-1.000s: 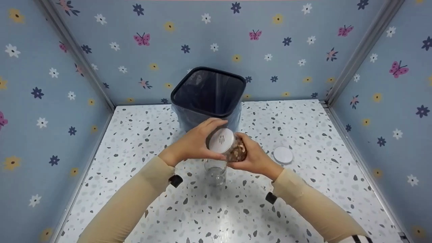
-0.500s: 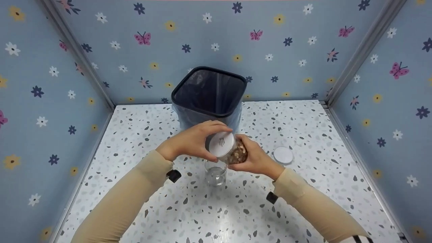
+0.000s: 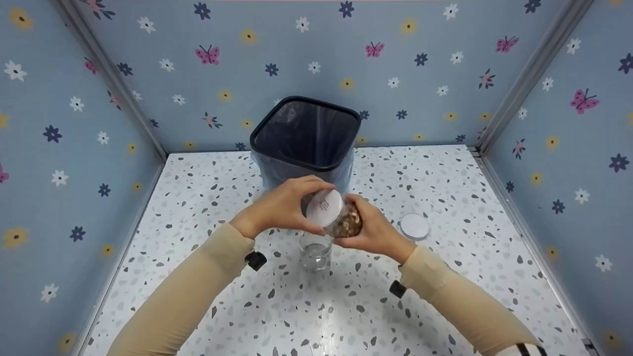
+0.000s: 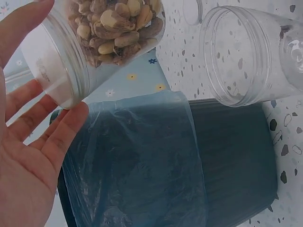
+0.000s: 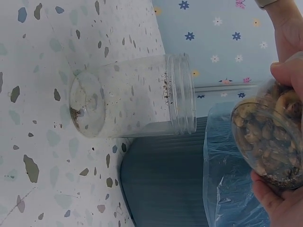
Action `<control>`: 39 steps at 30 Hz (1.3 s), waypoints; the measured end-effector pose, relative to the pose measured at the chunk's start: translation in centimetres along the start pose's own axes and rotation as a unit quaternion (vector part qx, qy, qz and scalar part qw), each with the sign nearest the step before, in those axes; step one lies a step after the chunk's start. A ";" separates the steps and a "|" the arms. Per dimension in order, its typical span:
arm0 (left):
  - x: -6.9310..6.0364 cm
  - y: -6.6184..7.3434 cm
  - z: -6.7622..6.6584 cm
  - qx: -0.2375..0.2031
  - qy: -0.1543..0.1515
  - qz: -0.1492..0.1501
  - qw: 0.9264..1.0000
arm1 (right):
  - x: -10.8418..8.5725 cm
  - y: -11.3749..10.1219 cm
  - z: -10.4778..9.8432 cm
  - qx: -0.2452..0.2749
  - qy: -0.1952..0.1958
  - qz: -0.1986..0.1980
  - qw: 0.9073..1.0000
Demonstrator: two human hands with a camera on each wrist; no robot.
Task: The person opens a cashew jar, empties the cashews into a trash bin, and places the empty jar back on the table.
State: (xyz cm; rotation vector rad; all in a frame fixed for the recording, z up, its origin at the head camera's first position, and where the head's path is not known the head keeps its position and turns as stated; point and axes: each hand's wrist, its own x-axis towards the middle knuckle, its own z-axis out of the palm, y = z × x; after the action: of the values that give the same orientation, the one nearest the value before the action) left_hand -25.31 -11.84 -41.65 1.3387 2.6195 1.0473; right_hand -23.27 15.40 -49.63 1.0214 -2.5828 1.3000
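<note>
Left hand [image 3: 284, 205] is pinching the white lid [image 3: 324, 206] at its edge, thumb and fingers on opposite sides. Right hand [image 3: 378, 230] is gripping the nut jar [image 3: 350, 222] round its body, holding it tilted, off the surface [image 3: 277, 316]. Open clear jar [image 3: 316, 257] is standing upright below, brown specks showing inside. Loose white lid [image 3: 414, 226] is lying to the right. Bin [image 3: 271, 174] with a bluish liner [image 4: 137, 156] is standing behind.

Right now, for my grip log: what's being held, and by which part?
The filled jar: the left hand grips its white lid, the right hand its body near the base.
</note>
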 end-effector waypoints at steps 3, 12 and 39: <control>0.0 0.0 0.3 -0.001 0.011 -0.009 1.000 | 0.0 0.0 0.0 -0.003 0.003 0.000 1.000; 0.2 0.5 1.0 0.006 0.047 -0.056 0.997 | 0.0 0.0 0.0 -0.018 0.017 0.006 1.000; 0.8 0.0 -0.7 -0.029 -0.049 0.005 0.998 | 0.0 0.4 -0.3 0.017 -0.002 -0.001 1.000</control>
State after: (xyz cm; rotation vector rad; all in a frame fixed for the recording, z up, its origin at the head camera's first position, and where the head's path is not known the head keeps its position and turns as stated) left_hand -26.00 -11.69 -40.87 1.3572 2.4958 1.0234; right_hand -23.60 15.82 -49.72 1.0333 -2.5698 1.3484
